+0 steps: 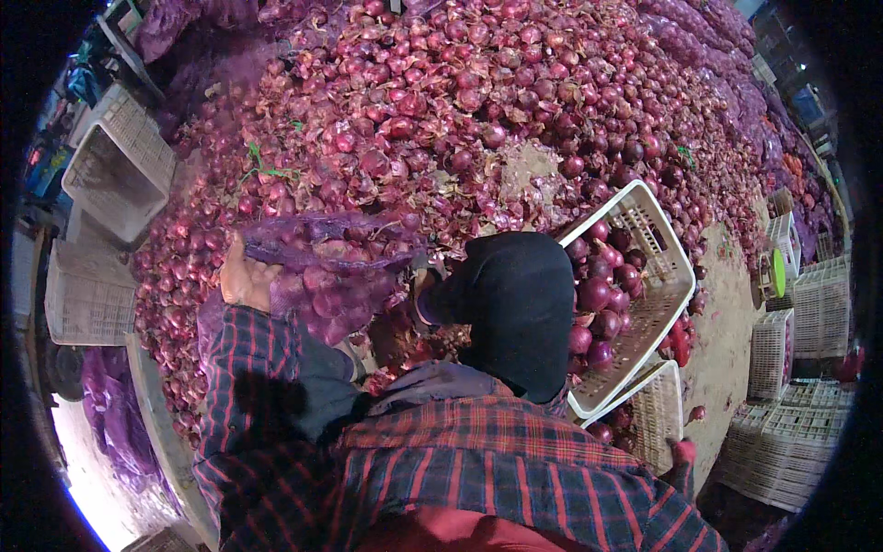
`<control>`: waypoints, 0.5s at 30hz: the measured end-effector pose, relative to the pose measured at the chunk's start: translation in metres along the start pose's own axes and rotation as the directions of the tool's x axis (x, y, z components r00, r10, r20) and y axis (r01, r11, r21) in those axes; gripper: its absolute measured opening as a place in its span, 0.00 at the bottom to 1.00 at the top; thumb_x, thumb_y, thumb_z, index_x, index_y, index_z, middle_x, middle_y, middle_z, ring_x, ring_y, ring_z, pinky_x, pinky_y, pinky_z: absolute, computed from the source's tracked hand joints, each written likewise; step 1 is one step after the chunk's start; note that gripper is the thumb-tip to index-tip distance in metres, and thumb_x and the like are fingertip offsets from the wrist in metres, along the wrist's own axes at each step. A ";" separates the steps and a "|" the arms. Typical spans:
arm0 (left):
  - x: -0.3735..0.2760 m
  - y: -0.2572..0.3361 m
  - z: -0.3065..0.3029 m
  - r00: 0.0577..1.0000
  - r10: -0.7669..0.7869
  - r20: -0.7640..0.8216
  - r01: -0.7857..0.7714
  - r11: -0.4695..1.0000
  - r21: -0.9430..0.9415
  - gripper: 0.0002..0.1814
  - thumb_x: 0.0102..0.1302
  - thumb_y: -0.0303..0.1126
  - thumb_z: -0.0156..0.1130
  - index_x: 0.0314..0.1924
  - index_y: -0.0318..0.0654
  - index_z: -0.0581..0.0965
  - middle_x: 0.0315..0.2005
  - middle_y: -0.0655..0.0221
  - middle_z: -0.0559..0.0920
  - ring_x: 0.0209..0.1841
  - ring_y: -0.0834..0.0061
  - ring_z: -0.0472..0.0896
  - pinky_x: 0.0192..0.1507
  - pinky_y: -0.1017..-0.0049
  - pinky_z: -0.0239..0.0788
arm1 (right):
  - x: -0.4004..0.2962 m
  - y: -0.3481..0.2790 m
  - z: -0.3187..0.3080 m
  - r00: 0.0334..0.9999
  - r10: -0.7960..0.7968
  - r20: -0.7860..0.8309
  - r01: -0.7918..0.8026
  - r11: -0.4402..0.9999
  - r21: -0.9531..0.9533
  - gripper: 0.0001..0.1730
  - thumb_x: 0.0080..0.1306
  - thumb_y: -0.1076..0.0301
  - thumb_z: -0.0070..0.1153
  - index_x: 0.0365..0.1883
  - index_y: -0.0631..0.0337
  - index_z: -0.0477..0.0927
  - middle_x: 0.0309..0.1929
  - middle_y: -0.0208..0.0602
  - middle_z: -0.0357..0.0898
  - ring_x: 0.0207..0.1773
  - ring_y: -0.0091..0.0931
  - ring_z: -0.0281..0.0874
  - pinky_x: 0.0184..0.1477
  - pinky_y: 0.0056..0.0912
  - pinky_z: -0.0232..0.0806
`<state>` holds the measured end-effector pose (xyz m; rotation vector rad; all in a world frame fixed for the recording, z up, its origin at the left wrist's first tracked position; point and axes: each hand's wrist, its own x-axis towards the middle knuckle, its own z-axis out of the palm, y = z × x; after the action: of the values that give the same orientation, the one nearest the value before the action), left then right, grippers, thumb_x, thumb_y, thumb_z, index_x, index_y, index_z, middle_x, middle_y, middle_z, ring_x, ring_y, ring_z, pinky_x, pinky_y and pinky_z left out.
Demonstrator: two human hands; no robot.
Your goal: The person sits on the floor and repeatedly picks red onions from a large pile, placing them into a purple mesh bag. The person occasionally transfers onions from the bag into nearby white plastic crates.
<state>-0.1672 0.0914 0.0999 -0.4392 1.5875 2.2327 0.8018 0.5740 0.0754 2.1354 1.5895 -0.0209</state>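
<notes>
My left hand (250,277) is at the mouth of a purple mesh bag (345,286), gripping its edge with the palm turned up. Red onions fill much of the bag, which lies in front of my bent legs. To the right of my knee (521,303), a white plastic crate (659,283) lies tilted with red onions (607,303) in its near side. Below it is a second crate (659,407) holding more onions. What seems to be my right hand (683,455), reddish and partly hidden, is against that crate's outer side; its fingers are not clear.
A large heap of loose red onions (441,96) and dry skins spreads ahead. Stacked crates (114,162) stand on the left, more crates (821,303) on the right. Filled mesh sacks (697,41) line the back right. A strip of bare floor (724,331) runs along the right.
</notes>
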 end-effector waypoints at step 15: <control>-0.028 0.017 0.055 0.938 -0.032 0.345 -0.086 0.943 0.321 0.18 0.78 0.39 0.50 0.56 0.32 0.77 0.47 0.62 0.84 0.47 0.66 0.84 0.49 0.67 0.76 | -0.149 -0.741 -0.257 0.114 -0.896 -0.429 0.990 0.065 0.128 0.30 0.62 0.62 0.66 0.64 0.54 0.76 0.61 0.49 0.76 0.61 0.40 0.77 0.63 0.39 0.68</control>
<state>-0.1530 0.1348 0.1441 0.0697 1.7302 1.8743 0.0125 0.6961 0.0786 0.7467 3.1117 -0.5950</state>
